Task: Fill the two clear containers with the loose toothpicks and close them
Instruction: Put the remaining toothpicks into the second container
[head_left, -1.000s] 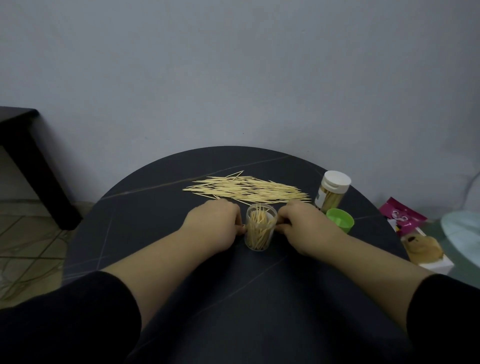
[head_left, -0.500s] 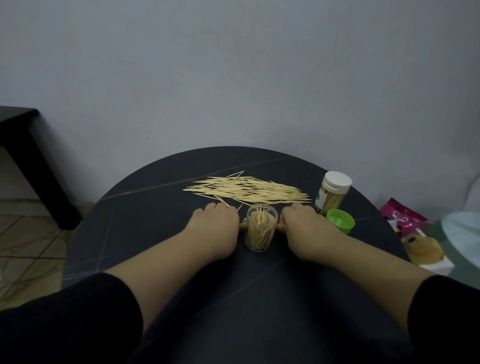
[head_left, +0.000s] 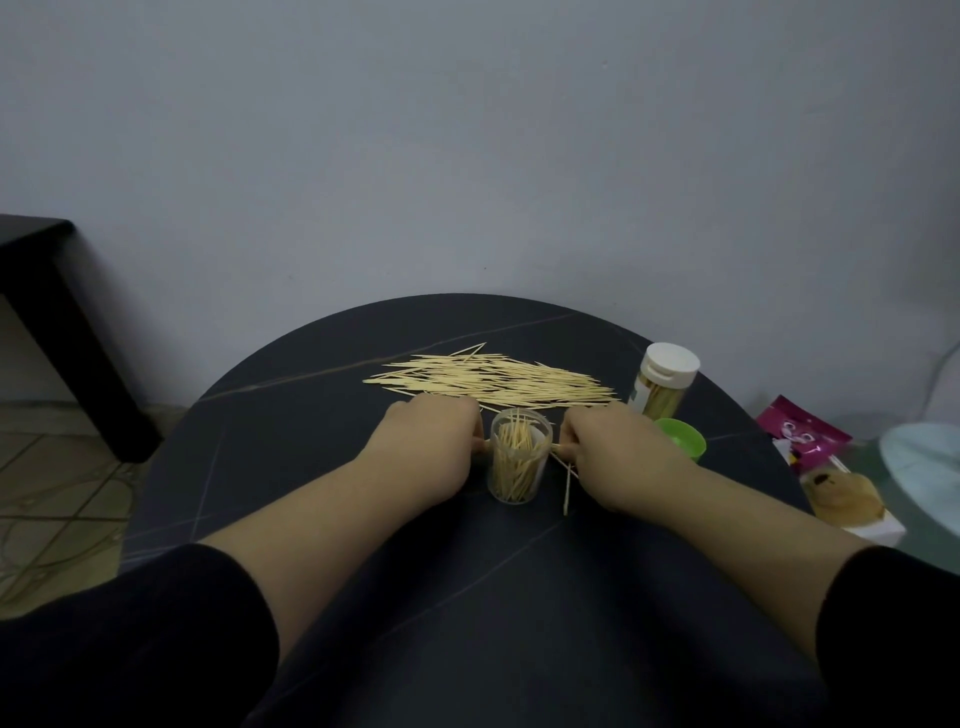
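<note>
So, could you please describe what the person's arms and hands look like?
The left sleeve and right sleeve are black and end near the elbows, leaving the forearms bare. The left hand and right hand are bare: no gloves, rings or watch show.

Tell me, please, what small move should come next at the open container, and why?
Probably lift the few toothpicks by the right hand and drop them into the open clear container: it looks only partly full, a large toothpick pile lies behind it, and the green lid lies aside.
</note>
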